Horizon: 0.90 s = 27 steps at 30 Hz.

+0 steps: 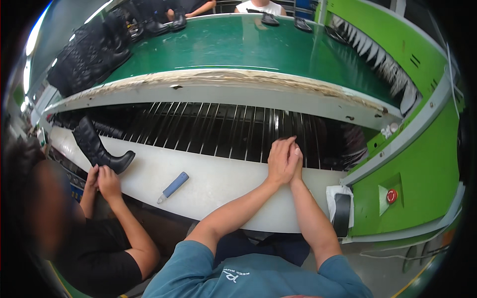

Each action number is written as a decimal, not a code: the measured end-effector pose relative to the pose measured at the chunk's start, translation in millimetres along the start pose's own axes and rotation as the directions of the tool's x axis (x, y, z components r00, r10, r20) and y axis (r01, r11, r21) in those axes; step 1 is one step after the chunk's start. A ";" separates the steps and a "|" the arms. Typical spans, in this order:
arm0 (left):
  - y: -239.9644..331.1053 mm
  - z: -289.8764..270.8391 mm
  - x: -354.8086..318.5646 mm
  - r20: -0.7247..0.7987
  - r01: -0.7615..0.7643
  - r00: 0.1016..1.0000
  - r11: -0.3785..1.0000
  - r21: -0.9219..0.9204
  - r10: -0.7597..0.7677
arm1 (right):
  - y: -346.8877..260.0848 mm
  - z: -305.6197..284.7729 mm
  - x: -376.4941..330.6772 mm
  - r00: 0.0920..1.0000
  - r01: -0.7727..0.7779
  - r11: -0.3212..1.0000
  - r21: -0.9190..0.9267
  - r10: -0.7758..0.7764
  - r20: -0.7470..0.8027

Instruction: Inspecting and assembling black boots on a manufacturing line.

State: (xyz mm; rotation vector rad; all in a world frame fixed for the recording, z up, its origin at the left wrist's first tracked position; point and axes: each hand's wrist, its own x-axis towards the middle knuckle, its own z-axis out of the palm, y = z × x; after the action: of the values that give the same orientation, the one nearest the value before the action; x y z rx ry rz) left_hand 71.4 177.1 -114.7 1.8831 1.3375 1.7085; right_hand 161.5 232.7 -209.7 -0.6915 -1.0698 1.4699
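My left hand (281, 161) and my right hand (296, 161) are brought together over the far edge of the white worktop (223, 186). They overlap, the left lying against the right, with fingers closed together and pointing away from me. Nothing shows between them, and part of the right hand's fingers is hidden. Just beyond the fingertips runs a row of metal rods (213, 126). To the left of my forearms, a blue-handled tool (175, 185) with a short pale tip lies on the worktop, untouched.
At left, a person's hands (105, 181) hold a black boot (102, 149). Above the rods, a green conveyor surface (213, 47) carries black boots (94, 54) and black shoes (303, 25). Right stands a green machine (412, 191) with a red stop button (392, 196). More people sit across.
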 end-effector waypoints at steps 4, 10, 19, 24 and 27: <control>-2.2 3.6 0.9 -0.052 0.031 0.998 0.999 -0.030 -0.033 | -10.1 -8.5 9.9 0.997 -0.071 0.977 0.203 0.075 -0.010; -7.8 0.1 4.3 -0.155 0.152 0.970 0.968 -0.199 -0.185 | -100.8 43.4 -12.3 0.976 0.046 0.922 -0.384 -0.124 -0.179; -4.4 4.8 -0.7 -0.026 0.277 0.956 0.924 -0.265 -0.294 | -290.9 110.8 -58.6 0.892 0.384 0.600 -0.702 -0.439 0.113; -11.2 5.7 -0.8 0.097 0.346 0.938 0.908 -0.236 -0.332 | -364.6 88.8 14.8 0.822 0.418 0.331 -0.846 -0.533 0.198; -9.6 4.0 0.5 0.145 0.359 0.932 0.905 -0.226 -0.333 | -401.9 48.7 92.6 0.856 0.276 0.091 -0.957 -0.476 0.202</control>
State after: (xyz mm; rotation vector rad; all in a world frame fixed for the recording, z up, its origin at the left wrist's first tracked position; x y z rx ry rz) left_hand 70.7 184.2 -122.4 1.4699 1.2598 1.4962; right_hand 276.3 291.9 185.0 -1.2512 -1.8825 0.0182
